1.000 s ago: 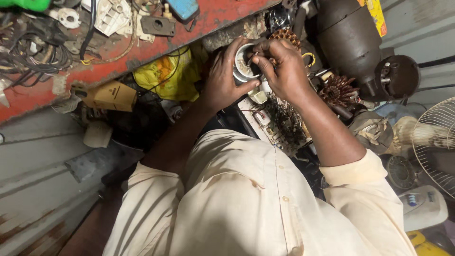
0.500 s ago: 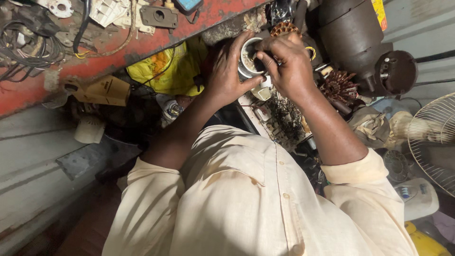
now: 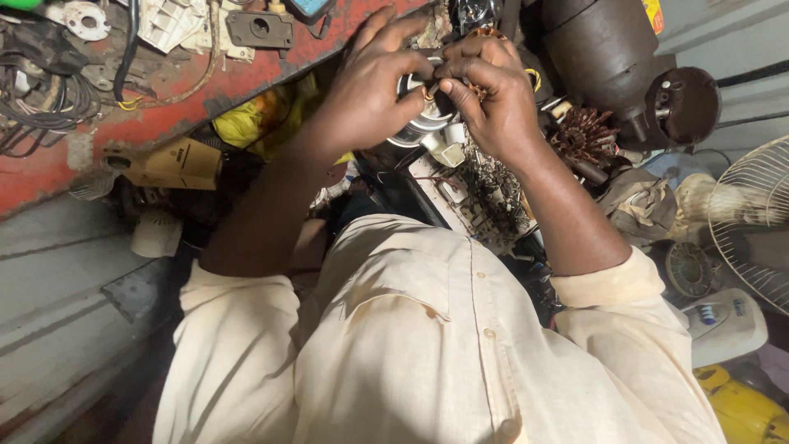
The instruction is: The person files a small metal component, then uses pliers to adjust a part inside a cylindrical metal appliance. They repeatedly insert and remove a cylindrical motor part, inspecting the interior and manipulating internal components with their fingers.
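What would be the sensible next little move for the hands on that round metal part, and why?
Probably keep the left hand cupped around the round metal part while the right hand eases its pinched fingertips along the rim. Both hands meet at the part's top edge, with the fingertips pressed together there, so fine work seems to be centred on that spot.

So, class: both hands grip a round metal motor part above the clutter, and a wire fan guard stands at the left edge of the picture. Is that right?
Not quite. The head view shows the wire fan guard at the right edge, not the left. The left hand and right hand do grip the round metal motor part.
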